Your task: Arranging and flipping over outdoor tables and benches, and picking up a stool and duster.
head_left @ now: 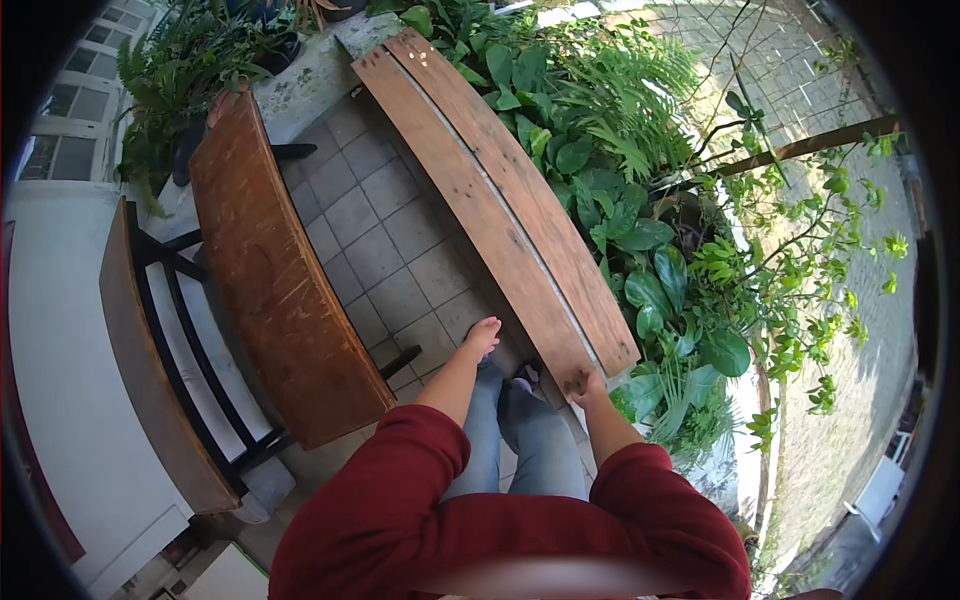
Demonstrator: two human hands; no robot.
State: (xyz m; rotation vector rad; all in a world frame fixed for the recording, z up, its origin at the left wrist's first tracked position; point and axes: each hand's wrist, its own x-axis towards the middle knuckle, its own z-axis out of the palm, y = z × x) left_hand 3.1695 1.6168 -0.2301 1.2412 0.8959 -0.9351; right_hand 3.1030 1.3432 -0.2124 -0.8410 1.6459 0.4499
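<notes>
A long wooden bench [480, 202], its top made of two weathered planks with a narrow gap between them, stretches from before me towards the upper middle. My right hand [590, 388] is at its near end, over the corner of the left plank. Its fingers are bent, and a dark shadow falls on the wood beside them; whether they grip the edge is unclear. Left of the bench, my left hand [484, 336] hangs above the tiled floor [375, 251], with nothing visible in it and its fingers loosely bent.
On my left stands a worn brown wooden table [281, 285], its black legs partly showing. Beyond it, a wooden bench with a black frame [161, 360] is by the white wall [75, 322]. Leafy plants [600, 180] crowd the long bench's right side. Potted ferns [169, 90] are at the upper left.
</notes>
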